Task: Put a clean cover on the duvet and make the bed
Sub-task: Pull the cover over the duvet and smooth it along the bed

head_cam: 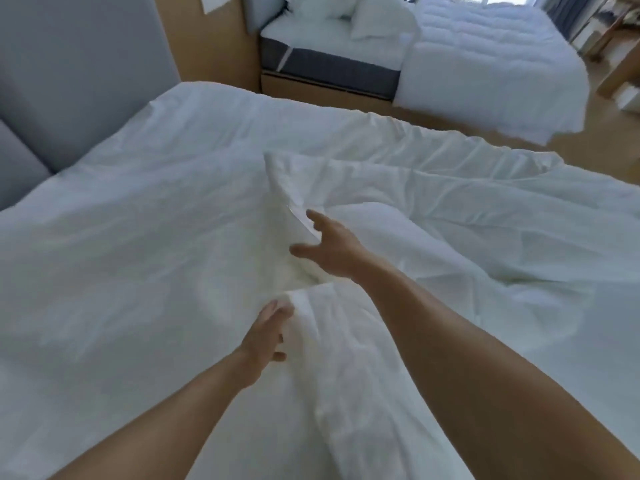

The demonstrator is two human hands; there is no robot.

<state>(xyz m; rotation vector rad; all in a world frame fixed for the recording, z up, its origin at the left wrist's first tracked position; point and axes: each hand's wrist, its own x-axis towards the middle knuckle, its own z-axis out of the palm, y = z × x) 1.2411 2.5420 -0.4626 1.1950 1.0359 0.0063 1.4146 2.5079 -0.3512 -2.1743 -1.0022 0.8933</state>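
fingers (282, 310) of the left hand (268, 332) curl onto the rounded end of a thick fold of the duvet cover (349, 368) and hold it. just beyond, the right hand (327, 249) is spread wide, thumb and forefinger apart, against a raised flap of the same cloth; it grasps nothing that shows. both forearms are bare.

the duvet cover is plain white and soft with creases. it is bunched in a ridge running from the near edge up between the hands, then lies rumpled across the right half of the bed (104, 265). the left half lies flatter and smoother, also white.

a grey padded headboard (79, 84) stands at the left. across a strip of pale wooden floor (602, 143) is a second bed (329, 65) with a dark mattress side, heaped white pillows (346, 19) and a quilted duvet (485, 74) hanging over its edge. a paper (213, 1) hangs on the wooden wall.
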